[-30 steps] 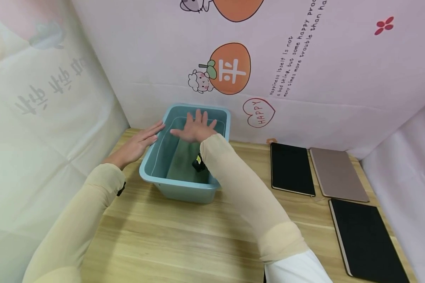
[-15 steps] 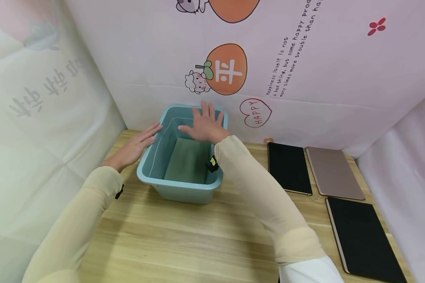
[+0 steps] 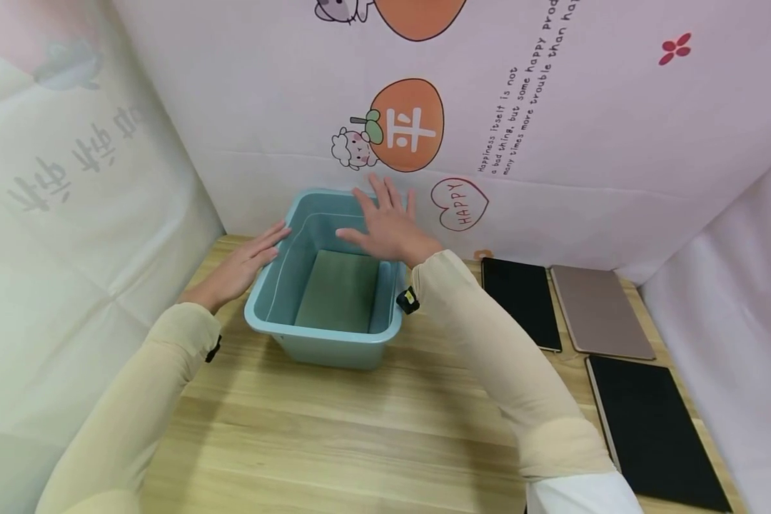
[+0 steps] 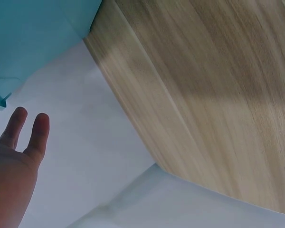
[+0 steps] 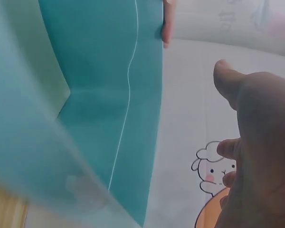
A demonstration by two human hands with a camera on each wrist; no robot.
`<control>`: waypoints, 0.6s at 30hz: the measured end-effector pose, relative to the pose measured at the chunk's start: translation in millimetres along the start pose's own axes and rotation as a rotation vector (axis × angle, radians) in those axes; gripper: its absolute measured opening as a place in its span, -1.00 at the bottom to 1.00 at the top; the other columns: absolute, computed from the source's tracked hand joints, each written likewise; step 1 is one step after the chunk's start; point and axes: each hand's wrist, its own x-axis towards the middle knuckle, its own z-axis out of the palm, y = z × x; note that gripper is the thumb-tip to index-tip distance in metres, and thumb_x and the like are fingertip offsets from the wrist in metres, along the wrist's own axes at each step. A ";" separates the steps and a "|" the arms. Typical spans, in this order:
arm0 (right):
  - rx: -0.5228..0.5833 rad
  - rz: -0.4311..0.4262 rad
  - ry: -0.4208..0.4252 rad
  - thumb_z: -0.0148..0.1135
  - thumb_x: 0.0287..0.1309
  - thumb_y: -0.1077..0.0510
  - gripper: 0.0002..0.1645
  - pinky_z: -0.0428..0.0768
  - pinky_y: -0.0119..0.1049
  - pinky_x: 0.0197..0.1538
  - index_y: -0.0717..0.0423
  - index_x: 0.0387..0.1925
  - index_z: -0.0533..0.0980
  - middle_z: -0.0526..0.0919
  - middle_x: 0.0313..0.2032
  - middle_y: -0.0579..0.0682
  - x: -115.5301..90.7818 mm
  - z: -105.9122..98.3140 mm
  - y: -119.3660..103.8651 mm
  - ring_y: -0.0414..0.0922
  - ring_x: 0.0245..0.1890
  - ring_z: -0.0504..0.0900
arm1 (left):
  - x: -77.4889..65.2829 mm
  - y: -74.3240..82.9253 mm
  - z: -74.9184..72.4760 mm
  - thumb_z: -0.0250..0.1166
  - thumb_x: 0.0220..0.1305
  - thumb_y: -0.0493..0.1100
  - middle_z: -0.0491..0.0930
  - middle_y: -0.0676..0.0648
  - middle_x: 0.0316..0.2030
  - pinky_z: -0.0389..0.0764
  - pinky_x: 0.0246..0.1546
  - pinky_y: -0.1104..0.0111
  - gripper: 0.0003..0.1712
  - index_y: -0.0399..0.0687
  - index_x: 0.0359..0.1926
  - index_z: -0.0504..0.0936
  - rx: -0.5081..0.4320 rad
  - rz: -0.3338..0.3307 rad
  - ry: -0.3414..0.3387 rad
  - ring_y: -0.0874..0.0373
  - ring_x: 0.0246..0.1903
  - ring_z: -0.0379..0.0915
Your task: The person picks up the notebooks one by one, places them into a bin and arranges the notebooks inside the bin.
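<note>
A light blue plastic bin (image 3: 334,352) stands on the wooden table against the back cloth. Inside it shows a flat greyish-green bottom (image 3: 338,293). My left hand (image 3: 234,271) lies along the bin's left rim, fingers straight. In the left wrist view two fingers of that hand (image 4: 16,166) reach up beside the bin. Over the bin's far right corner, my right hand (image 3: 390,230) is spread with thumb and fingers apart and holds nothing. The right wrist view has this hand (image 5: 266,142) beside the bin's inner wall (image 5: 99,61), apart from it.
To the right lie a black notebook (image 3: 523,303), a greyish-pink notebook (image 3: 600,310) and a larger black notebook (image 3: 655,432), flat on the table (image 3: 334,435). White printed cloth (image 3: 263,86) rises behind, and more cloth closes off both sides.
My right hand has moved right, from over the bin's inside to its far right corner, uncovering more of the bottom. The left hand stays at the left rim.
</note>
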 end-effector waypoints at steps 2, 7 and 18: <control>0.000 0.000 0.013 -0.06 0.38 -0.50 0.05 -0.48 0.32 0.57 -0.18 0.65 -0.14 -0.45 0.66 -0.02 -3.4 -2.2 4.2 0.08 0.66 -0.47 | -0.8 1.5 0.0 -0.18 0.66 0.12 -0.18 0.17 0.66 -0.16 0.57 -0.26 -0.40 0.31 0.62 0.07 -0.003 0.005 0.001 -0.08 0.66 -0.29; -0.040 0.008 0.042 -0.09 0.38 -0.51 0.04 -0.45 0.36 0.57 -0.18 0.65 -0.13 -0.42 0.66 -0.01 -10.7 -4.2 15.8 0.10 0.66 -0.43 | -1.2 2.1 0.4 -0.18 0.66 0.12 -0.18 0.19 0.65 -0.16 0.58 -0.23 -0.40 0.30 0.62 0.07 -0.015 0.002 0.000 -0.05 0.66 -0.30; -0.039 0.044 0.048 -0.17 0.39 -0.54 0.03 -0.41 0.35 0.58 -0.17 0.65 -0.14 -0.42 0.66 0.00 -24.3 -2.4 45.8 0.12 0.66 -0.44 | 1.8 -1.3 0.5 -0.19 0.64 0.22 -0.19 0.28 0.64 -0.17 0.59 -0.20 -0.39 0.45 0.60 0.05 -0.018 -0.017 0.001 0.02 0.66 -0.32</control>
